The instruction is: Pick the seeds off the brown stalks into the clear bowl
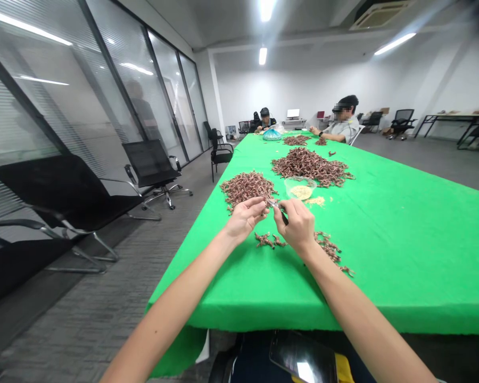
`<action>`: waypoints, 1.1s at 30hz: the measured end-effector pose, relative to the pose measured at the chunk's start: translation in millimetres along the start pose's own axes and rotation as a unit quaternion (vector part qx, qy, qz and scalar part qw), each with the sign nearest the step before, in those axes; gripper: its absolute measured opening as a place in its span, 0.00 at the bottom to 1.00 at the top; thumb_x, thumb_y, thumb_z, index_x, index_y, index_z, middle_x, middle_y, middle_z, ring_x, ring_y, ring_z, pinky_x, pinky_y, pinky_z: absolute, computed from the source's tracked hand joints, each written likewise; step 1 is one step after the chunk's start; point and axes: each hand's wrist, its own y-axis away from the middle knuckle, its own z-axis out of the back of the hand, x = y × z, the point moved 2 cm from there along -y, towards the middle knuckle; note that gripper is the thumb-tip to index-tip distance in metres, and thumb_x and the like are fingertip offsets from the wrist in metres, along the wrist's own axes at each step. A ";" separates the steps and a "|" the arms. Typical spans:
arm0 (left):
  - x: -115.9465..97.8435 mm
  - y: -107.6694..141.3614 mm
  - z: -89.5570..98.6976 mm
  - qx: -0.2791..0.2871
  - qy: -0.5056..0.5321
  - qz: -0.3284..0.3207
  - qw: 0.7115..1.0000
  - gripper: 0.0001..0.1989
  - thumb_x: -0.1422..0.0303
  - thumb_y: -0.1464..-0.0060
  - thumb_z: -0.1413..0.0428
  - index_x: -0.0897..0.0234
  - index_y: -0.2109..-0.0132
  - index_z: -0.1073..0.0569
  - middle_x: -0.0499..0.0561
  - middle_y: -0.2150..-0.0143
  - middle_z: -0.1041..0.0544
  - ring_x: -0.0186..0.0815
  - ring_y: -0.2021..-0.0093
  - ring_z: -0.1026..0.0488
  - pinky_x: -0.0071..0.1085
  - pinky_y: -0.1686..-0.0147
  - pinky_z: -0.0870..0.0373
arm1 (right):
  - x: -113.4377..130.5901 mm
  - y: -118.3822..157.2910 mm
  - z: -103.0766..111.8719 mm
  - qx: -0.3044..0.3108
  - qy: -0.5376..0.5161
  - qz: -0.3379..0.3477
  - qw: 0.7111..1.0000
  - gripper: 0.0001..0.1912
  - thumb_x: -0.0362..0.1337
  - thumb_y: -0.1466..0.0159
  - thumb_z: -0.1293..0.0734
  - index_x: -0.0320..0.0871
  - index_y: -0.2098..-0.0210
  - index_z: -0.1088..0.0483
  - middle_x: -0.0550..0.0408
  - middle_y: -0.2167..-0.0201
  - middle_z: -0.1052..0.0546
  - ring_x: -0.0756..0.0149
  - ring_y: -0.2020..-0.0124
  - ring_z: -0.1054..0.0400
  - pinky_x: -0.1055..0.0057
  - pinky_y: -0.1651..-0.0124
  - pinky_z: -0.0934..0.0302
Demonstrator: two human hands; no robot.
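My left hand (pixel 245 219) is closed, its fingertips pinching a small brown knobbly piece (pixel 266 201) that they mostly hide. Closed around a small hand tool (pixel 284 217) with a dark handle is my right hand (pixel 297 223). The tool's metal tip meets the piece at my left fingertips; whether it is pliers or scissors I cannot tell. Several brown, root-like pieces (pixel 264 240) lie on the green cloth below my hands. A small heap of similar pieces (pixel 328 248) lies partly behind my right wrist. Just beyond the hands stands a clear bowl (pixel 290 184) of pale crumbs.
Two larger brown heaps (pixel 247 189) (pixel 309 166) lie farther up the green-covered table (pixel 399 239). Pale crumbs (pixel 315 201) are scattered by the bowl. Two people (pixel 343 127) sit at the far end, near a blue bag (pixel 272 135). Black chairs (pixel 69 189) line the left. A dark phone-like device (pixel 299 354) rests below the edge.
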 end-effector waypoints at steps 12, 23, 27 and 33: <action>4.2 -2.2 2.8 0.009 0.021 0.014 1.000 0.15 0.73 0.55 0.31 0.69 0.58 0.22 0.48 0.67 0.20 0.26 0.70 0.24 0.22 0.65 0.27 | -1.1 1.9 -2.1 0.001 -0.019 -0.006 1.000 0.09 0.40 0.31 0.40 0.42 0.62 0.31 0.49 0.69 0.27 0.62 0.66 0.36 0.67 0.60 0.42; 5.3 -2.5 4.7 0.016 0.010 0.006 1.000 0.16 0.72 0.55 0.31 0.71 0.58 0.23 0.51 0.64 0.20 0.27 0.69 0.23 0.23 0.64 0.26 | -2.0 1.3 -2.6 0.005 -0.001 0.006 1.000 0.10 0.40 0.31 0.39 0.42 0.63 0.31 0.51 0.70 0.27 0.62 0.66 0.34 0.69 0.62 0.42; 3.9 -1.2 3.1 0.016 0.010 0.004 1.000 0.17 0.72 0.56 0.31 0.71 0.58 0.23 0.51 0.65 0.20 0.28 0.69 0.23 0.23 0.65 0.26 | -0.8 1.5 -2.2 0.001 -0.009 0.002 1.000 0.09 0.40 0.31 0.39 0.42 0.62 0.31 0.50 0.69 0.27 0.62 0.66 0.34 0.68 0.62 0.42; 3.1 0.3 -0.2 0.016 0.017 0.010 1.000 0.17 0.72 0.55 0.31 0.70 0.57 0.23 0.51 0.64 0.20 0.27 0.70 0.24 0.23 0.66 0.27 | -0.5 1.1 -1.8 0.001 -0.022 -0.009 1.000 0.09 0.40 0.31 0.39 0.42 0.62 0.31 0.50 0.68 0.27 0.62 0.65 0.35 0.68 0.60 0.41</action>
